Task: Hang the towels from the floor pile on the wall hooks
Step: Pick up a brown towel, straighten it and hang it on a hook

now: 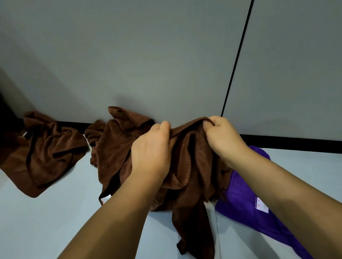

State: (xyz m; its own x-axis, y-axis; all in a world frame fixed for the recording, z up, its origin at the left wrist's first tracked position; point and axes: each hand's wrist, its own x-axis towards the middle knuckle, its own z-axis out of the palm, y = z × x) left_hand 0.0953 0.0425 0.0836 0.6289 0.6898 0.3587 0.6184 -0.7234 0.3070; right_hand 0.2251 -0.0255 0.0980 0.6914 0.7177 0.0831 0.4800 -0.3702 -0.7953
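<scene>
Both hands clench the upper hem of a brown towel [184, 171]: the left hand [150, 151] and the right hand [223, 136] each bunch cloth in a closed grip, lifting it above the pale floor [47, 221]. Beneath lies a purple towel [246, 195]; another brown towel [43, 155] sits by the grey wall [134, 58].

A brown towel [188, 159] hangs bunched above the floor [36, 223]; another brown towel [42, 152] and a purple towel [246, 197] lie crumpled there.
</scene>
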